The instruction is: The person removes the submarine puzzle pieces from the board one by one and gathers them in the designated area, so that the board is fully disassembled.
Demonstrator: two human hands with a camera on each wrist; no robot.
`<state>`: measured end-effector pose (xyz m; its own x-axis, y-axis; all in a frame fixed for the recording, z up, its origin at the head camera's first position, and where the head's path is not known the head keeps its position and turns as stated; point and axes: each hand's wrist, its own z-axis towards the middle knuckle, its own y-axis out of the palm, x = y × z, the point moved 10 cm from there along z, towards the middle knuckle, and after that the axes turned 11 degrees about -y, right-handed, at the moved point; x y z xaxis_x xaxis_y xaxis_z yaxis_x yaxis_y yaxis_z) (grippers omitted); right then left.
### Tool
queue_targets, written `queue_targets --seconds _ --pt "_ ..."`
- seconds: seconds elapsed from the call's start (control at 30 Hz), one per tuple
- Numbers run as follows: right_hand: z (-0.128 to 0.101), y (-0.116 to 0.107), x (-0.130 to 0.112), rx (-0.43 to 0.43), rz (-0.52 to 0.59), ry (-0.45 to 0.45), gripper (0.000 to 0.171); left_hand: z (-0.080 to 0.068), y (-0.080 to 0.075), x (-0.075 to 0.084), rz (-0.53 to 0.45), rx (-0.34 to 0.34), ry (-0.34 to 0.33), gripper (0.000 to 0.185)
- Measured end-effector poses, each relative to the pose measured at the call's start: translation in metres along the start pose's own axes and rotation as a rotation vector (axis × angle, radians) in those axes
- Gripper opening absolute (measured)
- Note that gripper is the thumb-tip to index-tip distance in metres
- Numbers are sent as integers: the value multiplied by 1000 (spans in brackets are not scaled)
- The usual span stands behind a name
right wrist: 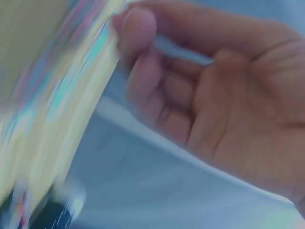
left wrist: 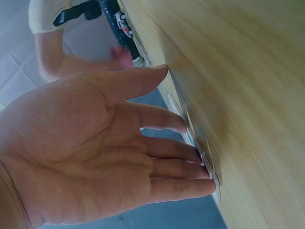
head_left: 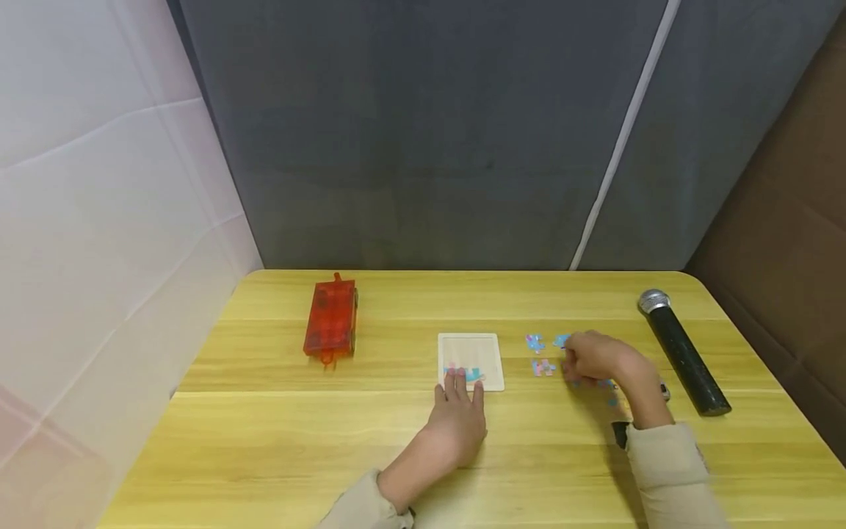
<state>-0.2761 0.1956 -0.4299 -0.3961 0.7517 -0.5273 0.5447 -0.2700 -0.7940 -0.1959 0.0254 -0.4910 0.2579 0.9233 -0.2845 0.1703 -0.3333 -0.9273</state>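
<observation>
In the head view, a pale wooden puzzle tray lies mid-table with a few coloured pieces along its near side. My left hand rests its fingertips on the tray's near edge; the left wrist view shows its fingers extended. Right of the tray are loose jigsaw pieces, some partly hidden by my right hand. That hand is low over the pieces, thumb and fingers bent together. The right wrist view is blurred, so whether a piece sits between the fingertips is unclear.
A black microphone with a silver head lies at the right of the wooden table. A translucent red toy-like box stands at the left. A small toy car shows near the microphone in the left wrist view.
</observation>
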Motion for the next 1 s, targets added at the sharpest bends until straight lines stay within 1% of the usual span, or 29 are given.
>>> queue_targets --seconds 0.03,0.07,0.1,0.13,0.2,0.27,0.33,0.4,0.53,0.6,0.73,0.87,0.97,1.0 --pt "10 1 -18 17 -25 -89 19 -2 -3 -1 6 -5 -3 70" --pt "20 3 -36 31 -60 -169 13 -3 -5 -1 7 -9 -5 71" --pt "29 7 -52 39 -88 -231 9 -4 -8 -1 10 -16 -4 71" --pt "38 11 -66 49 -108 -275 7 -6 -12 -2 15 -23 -4 71" --pt "54 20 -85 55 -139 -303 4 -4 -7 -1 26 -30 -3 71" --pt "67 30 -96 48 -171 -286 7 -1 -3 -1 33 -27 -2 72" --pt "78 38 -102 59 -193 -252 7 -1 1 0 32 -23 5 71" --pt "84 45 -106 77 -220 -242 7 -3 -1 0 27 -18 6 70" --pt "90 51 -112 124 -249 -234 12 -10 -17 -4 33 -24 -4 67" --pt "90 52 -112 134 -235 -222 14 -14 -24 -7 31 -28 -12 66" --pt "91 54 -106 122 -174 -179 18 -17 -31 -10 18 -40 -14 66" --pt "89 55 -100 103 -123 -159 19 -14 -25 -10 -30 -84 -13 66" --pt "88 57 -98 95 -93 -148 20 -9 -10 -10 -77 -130 -20 70" --pt "88 57 -98 92 -89 -148 20 -8 -6 -10 -80 -132 -25 72"
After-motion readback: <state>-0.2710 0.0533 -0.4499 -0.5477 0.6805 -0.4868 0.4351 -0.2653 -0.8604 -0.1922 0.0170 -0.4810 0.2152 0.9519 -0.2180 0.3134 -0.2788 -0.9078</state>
